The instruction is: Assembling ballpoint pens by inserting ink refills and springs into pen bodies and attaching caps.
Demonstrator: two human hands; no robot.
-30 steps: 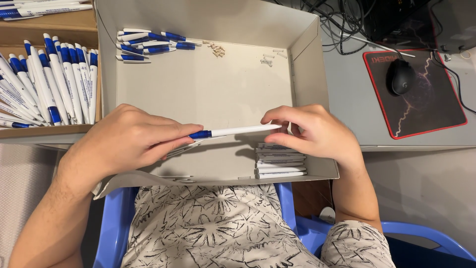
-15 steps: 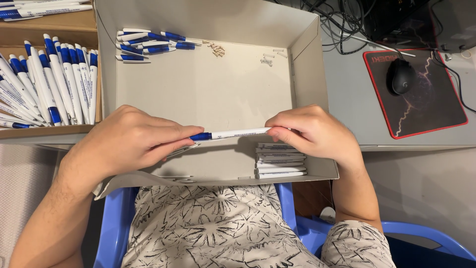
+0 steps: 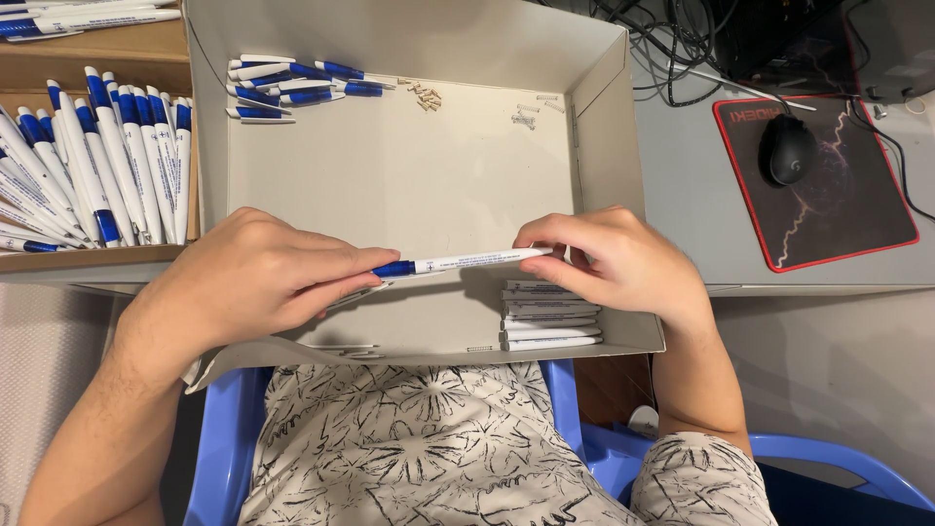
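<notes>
Seated on a blue chair [image 3: 224, 458], a person holds a blue-and-white pen [image 3: 458, 262] level over the near end of an open cardboard box [image 3: 604, 117]. The left hand [image 3: 258, 278] is clamped on the pen's blue end, and the right hand [image 3: 614, 263] pinches its white tip. White pen barrels [image 3: 550, 317] lie stacked in the box's near right corner, finished pens [image 3: 292, 86] in the far left one. More pens [image 3: 88, 166] fill a tray to the left; a computer mouse [image 3: 787, 148] rests on a mat [image 3: 857, 214] to the right.
</notes>
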